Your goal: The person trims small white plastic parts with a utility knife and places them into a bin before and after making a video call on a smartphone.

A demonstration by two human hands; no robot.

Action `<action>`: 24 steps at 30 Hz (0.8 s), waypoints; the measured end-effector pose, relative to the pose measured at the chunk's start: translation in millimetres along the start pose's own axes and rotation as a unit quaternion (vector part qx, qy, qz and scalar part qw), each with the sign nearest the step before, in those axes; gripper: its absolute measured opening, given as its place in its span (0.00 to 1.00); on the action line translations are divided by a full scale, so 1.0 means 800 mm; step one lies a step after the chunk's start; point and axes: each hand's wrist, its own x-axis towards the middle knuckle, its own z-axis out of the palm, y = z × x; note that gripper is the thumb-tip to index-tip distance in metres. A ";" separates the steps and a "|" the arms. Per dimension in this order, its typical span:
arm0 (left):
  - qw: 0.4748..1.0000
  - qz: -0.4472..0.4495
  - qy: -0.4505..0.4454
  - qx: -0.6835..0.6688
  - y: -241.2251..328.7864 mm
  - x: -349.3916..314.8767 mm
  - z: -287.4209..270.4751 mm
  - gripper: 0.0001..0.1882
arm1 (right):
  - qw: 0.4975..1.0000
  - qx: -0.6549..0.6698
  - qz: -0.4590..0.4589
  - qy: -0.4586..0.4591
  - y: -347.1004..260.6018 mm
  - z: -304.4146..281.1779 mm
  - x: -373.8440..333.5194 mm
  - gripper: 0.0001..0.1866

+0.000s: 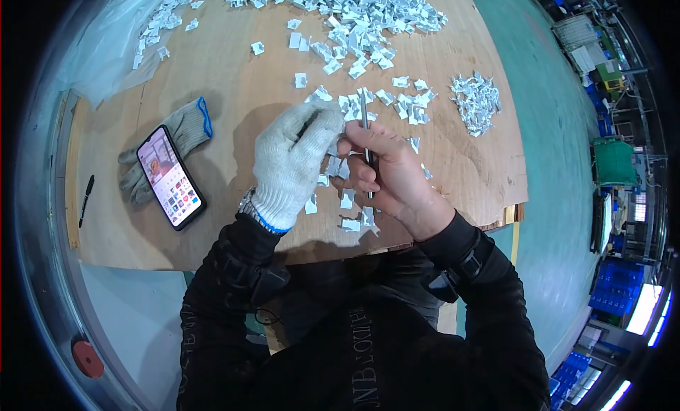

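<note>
My left hand [294,156], in a white knitted glove with a blue hem, is closed, thumb and fingers pinched together; what they hold is hidden. Right beside its fingertips, my bare right hand [393,167] grips a slim, pen-shaped metal tool [365,108], its narrow end pointing away from me. Several small, bent white pieces [347,198] lie on the wooden tabletop [234,220] under and around both hands. More of these pieces [413,108] are scattered just beyond the fingers.
A large pile of white pieces [375,18] covers the far side. A heap of slender offcuts [475,103] sits at the right. On the left are a lit phone [170,177] resting on a spare glove [190,128], a black pen [86,201] and clear plastic sheeting [106,57].
</note>
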 end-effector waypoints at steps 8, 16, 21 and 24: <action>1.000 0.004 0.001 0.009 -0.001 0.003 0.001 0.12 | 0.998 0.031 0.042 -0.043 0.000 -0.004 0.009 0.17; 1.000 0.011 0.004 0.005 -0.003 0.002 0.002 0.12 | 0.999 0.017 0.035 -0.037 -0.002 -0.004 0.005 0.15; 1.000 -0.017 -0.002 -0.005 0.004 0.000 -0.001 0.13 | 0.988 -0.143 -0.056 0.007 -0.003 -0.009 -0.012 0.16; 1.000 -0.004 -0.004 -0.008 0.006 0.000 -0.001 0.13 | 0.954 -0.273 -0.121 0.000 -0.006 -0.033 -0.024 0.17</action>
